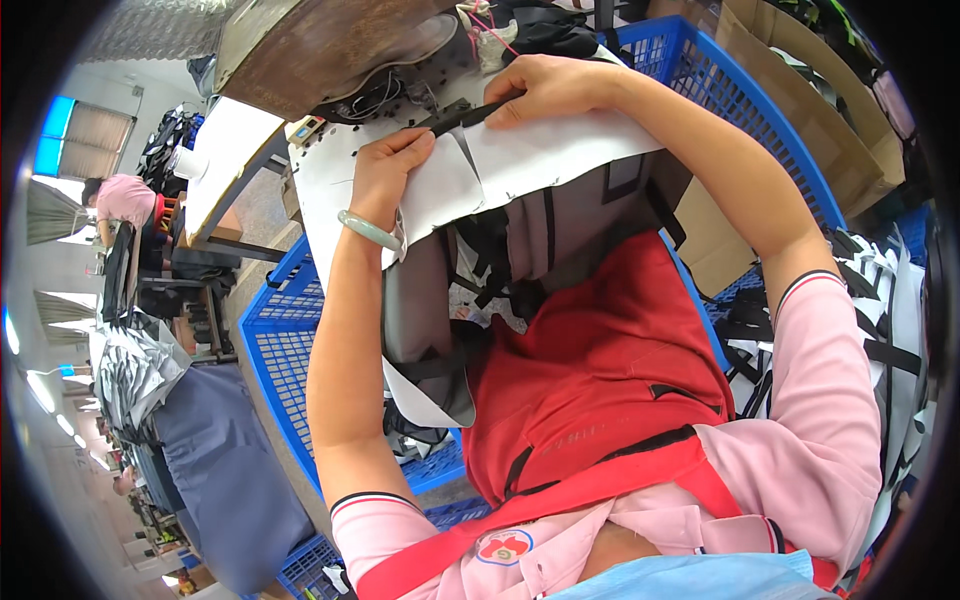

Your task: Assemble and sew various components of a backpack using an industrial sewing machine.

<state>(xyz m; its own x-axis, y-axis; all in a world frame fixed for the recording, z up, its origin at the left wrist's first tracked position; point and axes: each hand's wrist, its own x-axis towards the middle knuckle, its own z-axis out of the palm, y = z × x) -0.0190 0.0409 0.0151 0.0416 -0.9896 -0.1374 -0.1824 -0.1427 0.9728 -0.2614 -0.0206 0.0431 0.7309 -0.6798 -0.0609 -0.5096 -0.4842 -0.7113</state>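
Note:
My left hand, with a pale green bangle at its wrist, pinches one end of a narrow black fabric strip. My right hand grips the strip farther right, its thumb and fingers closed together. Beneath the strip lies a white sheet-like panel, slit or seamed between my hands. Below its near edge hang grey padded fabric pieces with black straps, like parts of a bag. A red apron covers my lap.
Beyond my hands stands a worn brown machine body, with black scraps scattered near it. Blue plastic crates flank me on both sides. Cardboard boxes sit at the far right. Another person in pink bends over at the left.

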